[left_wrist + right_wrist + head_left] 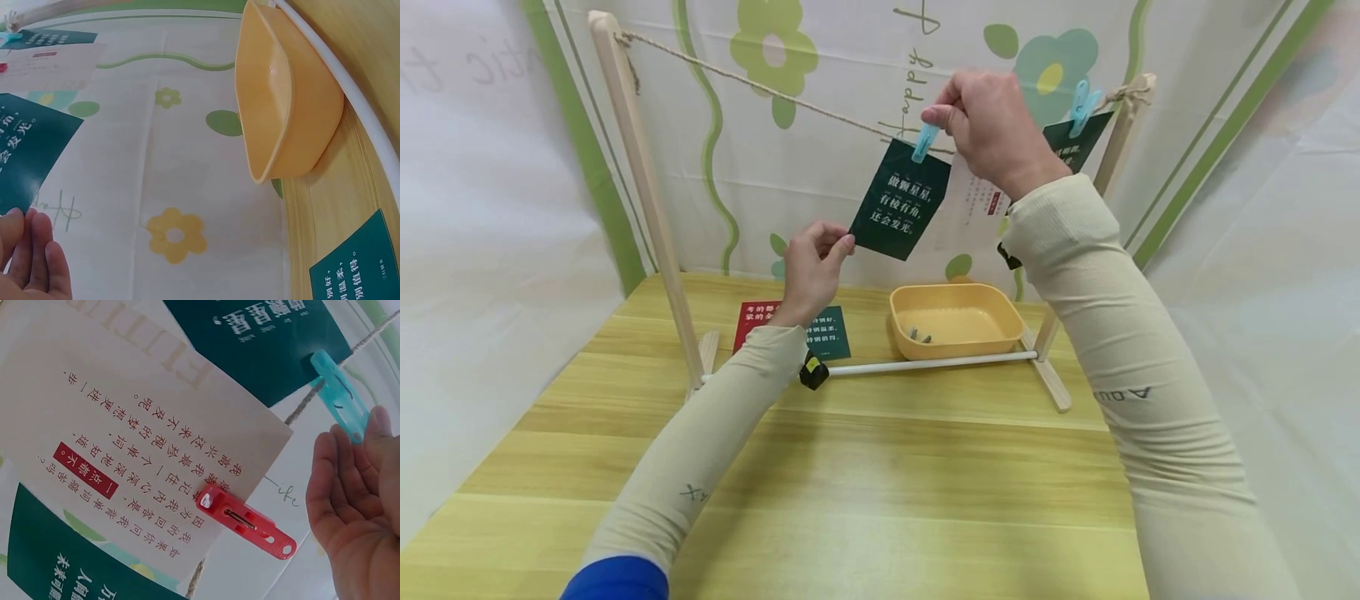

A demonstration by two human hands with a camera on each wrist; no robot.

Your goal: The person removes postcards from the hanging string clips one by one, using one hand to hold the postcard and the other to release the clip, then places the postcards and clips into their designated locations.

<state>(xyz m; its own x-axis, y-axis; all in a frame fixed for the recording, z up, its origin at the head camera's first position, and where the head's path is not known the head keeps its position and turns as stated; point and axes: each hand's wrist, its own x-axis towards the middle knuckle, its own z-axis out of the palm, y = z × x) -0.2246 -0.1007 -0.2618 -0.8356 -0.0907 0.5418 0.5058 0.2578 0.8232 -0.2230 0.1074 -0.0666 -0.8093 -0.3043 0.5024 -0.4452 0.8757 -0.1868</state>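
A dark green card [898,204] with white writing hangs at the twine [760,86]. My left hand [812,271] pinches its lower left corner between thumb and finger. My right hand [1000,129] pinches the tail end of a light blue clothespin [923,146], whose jaws sit over the card's top edge and the twine. In the right wrist view, a pale card [131,444] with red print hangs beside it under a red clothespin [247,522]. Another green card [1071,142] hangs near the right post under a blue clothespin [1081,108]; my right arm partly hides it.
A wooden frame with left post [643,183] and right post [1116,154] carries the twine. A white bar [925,365] joins its feet. Behind the bar stand a yellow basin [955,325] holding small grey pieces, a red card [752,317] and a green card [833,333].
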